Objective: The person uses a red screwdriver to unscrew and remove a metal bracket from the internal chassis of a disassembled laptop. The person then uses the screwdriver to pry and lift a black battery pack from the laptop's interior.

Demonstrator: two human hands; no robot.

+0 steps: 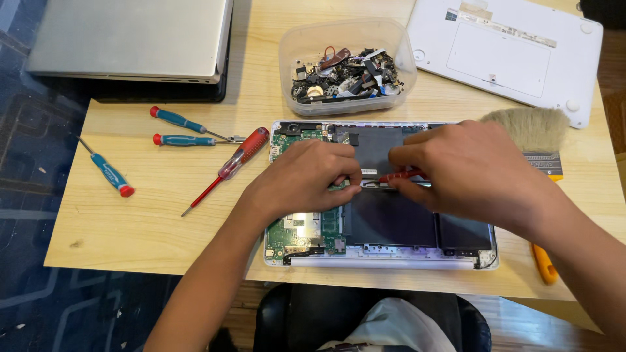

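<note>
hands: left hand (312, 175) fingers curled, pressing on the opened laptop (385, 228) interior; right hand (466, 171) pinching a red-handled screwdriver (403, 175) at mid-chassis
step: likely working a screw beside the battery (391, 218)
next: steady tip, vertical pressure
surface (163, 215): spare screwdrivers (189, 140) left; parts tub (347, 65) behind

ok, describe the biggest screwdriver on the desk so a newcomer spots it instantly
On the wooden table, look left of the opened laptop, near its top-left corner. The large screwdriver lies diagonally there, tip toward the near edge. Unlike the three slim teal screwdrivers further left, it has a thick red-and-clear handle.
</note>
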